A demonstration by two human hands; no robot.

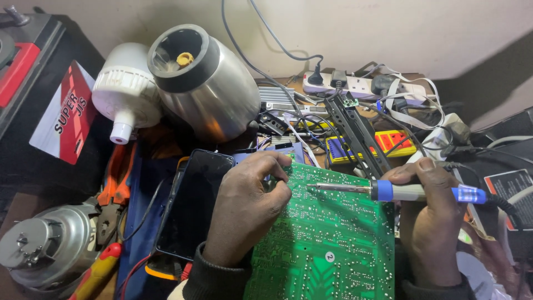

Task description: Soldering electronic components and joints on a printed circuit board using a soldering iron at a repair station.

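Both hands busy: left hand (250, 203) pinches green circuit board (327, 239), right hand (430, 216) clasps soldering iron (388, 191).

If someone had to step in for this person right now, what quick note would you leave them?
Left hand: pinching the top edge of the green circuit board, propping it up solder side toward you.
Right hand: gripping the blue-handled soldering iron, tip over the board's upper area.
Nearby: black phone lying left of the board, pliers further left.
Done or left: I cannot tell which joints are finished.

Head camera, looking steeply down, close over cluttered workbench (33, 200), facing wall
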